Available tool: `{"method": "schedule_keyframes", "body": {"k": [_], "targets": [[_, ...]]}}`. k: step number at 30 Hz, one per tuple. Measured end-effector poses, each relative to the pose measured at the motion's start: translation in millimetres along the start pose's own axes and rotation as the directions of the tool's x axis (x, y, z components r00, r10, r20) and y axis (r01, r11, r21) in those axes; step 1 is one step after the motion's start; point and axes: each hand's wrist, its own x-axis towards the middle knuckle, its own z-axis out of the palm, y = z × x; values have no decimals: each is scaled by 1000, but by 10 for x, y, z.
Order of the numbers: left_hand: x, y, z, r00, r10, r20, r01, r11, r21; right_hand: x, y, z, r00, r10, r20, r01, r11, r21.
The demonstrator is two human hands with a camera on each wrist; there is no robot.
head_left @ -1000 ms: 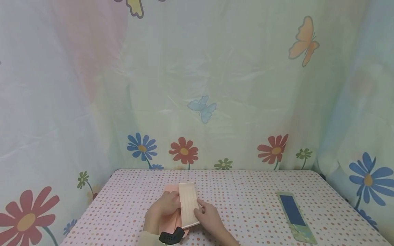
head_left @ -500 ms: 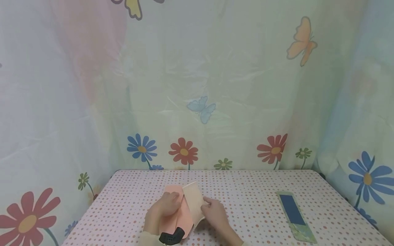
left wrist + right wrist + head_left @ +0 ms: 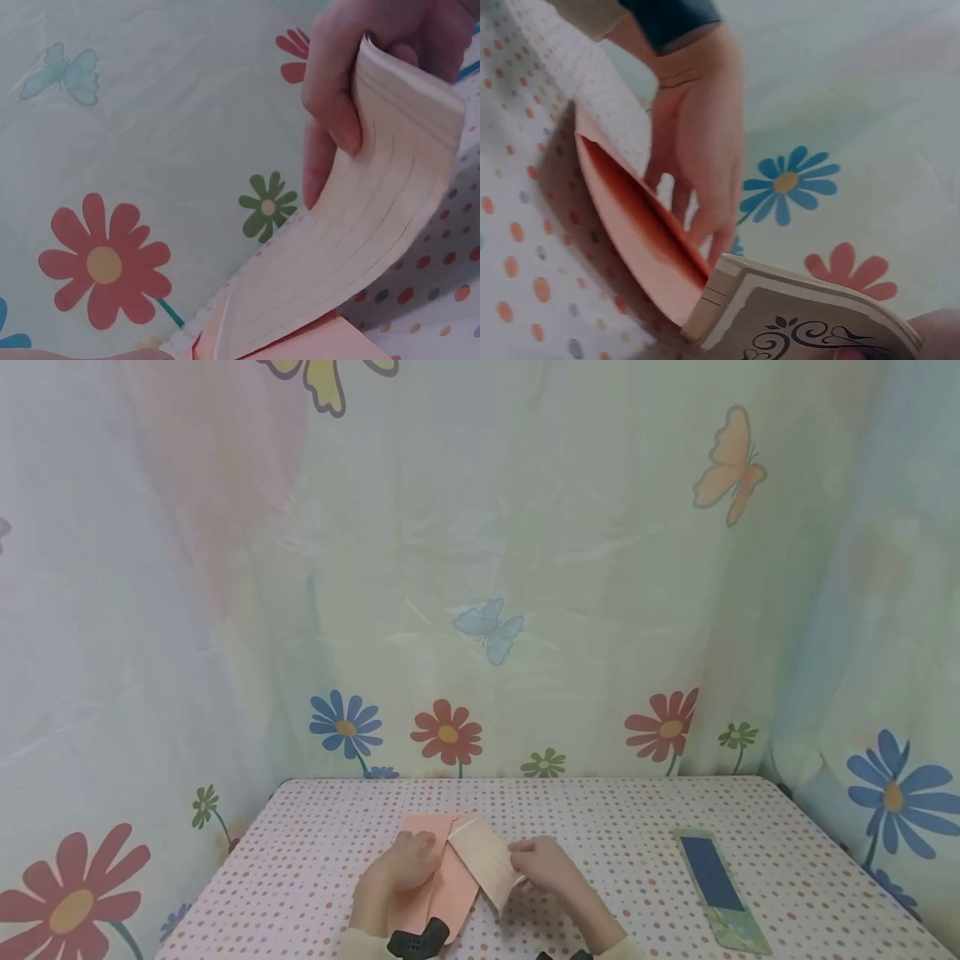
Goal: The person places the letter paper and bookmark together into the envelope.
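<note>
A pink paper envelope (image 3: 455,893) lies on the table, its long side gaping in the right wrist view. My left hand (image 3: 405,862) grips the envelope's edge with the fingers at its mouth. To its right, my right hand (image 3: 549,864) pinches a folded stack of cream letter paper (image 3: 486,860) near one end. The paper is tilted and bowed; ruled lines show on one face in the left wrist view, and a dark scroll ornament on the other in the right wrist view. Its far end overlaps the envelope's mouth.
A long flat green-patterned pack (image 3: 723,893) with a dark blue panel lies on the right of the dotted tablecloth (image 3: 600,818). A curtain (image 3: 570,568) printed with flowers and butterflies hangs behind the table and along both sides.
My right hand has moved right, swinging the paper from nearly straight to slanted and away from the envelope, uncovering more of it. My left hand has stayed on the envelope.
</note>
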Motion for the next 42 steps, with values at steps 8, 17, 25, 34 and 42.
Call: {"method": "schedule_keyframes", "body": {"k": [8,17,25,34,42], "targets": [[4,20,3,1000,-25,-11,25,1000,1,-26,-20,-9,998,-52,39,50,997,57],[-30,55,-9,1000,-27,-5,27,1000,4,-42,58,372,981,-191,-35,190,981,-35],[-45,69,-28,999,43,-32,-42,999,18,-77,51,495,966,-252,-48,248,966,-77],[-52,76,-35,999,38,-36,-37,999,26,-62,45,484,986,-145,87,143,989,30],[-45,93,-25,1000,-4,-24,4,1000,3,-55,101,480,995,-99,31,96,992,84]]}}
